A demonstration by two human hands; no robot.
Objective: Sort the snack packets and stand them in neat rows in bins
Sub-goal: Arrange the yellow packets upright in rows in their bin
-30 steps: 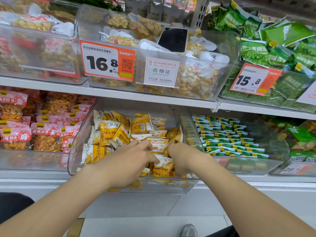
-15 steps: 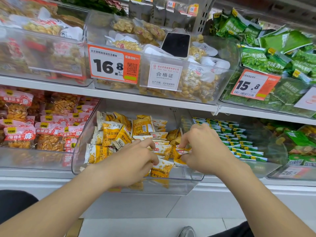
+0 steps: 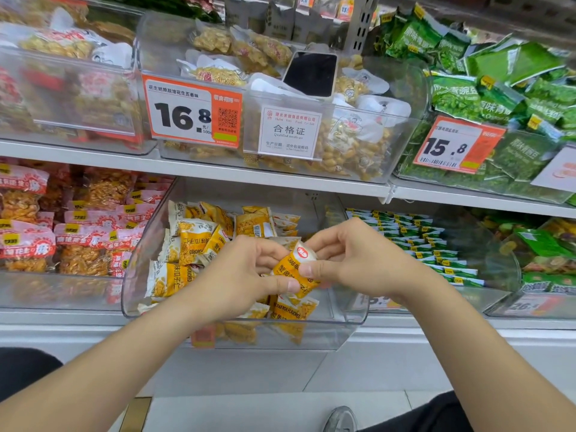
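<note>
Both hands meet over the clear bin (image 3: pixel 338 302) on the lower shelf (image 3: pixel 436 324): the left hand (image 3: pixel 230 275) and the right hand (image 3: pixel 361 260) each pinch the same yellow crab-roe packet (image 3: pixel 294 266), thumbs on its face, holding it tilted above the bin's middle. The step in hand looks like squaring one packet before placing it. Loose yellow packets (image 3: pixel 190 244) lie jumbled at the bin's left, while green packets (image 3: pixel 414 241) in the neighbouring bin already stand in rows. Next, the packet likely needs turning upright and setting down against those standing near the front wall
</note>
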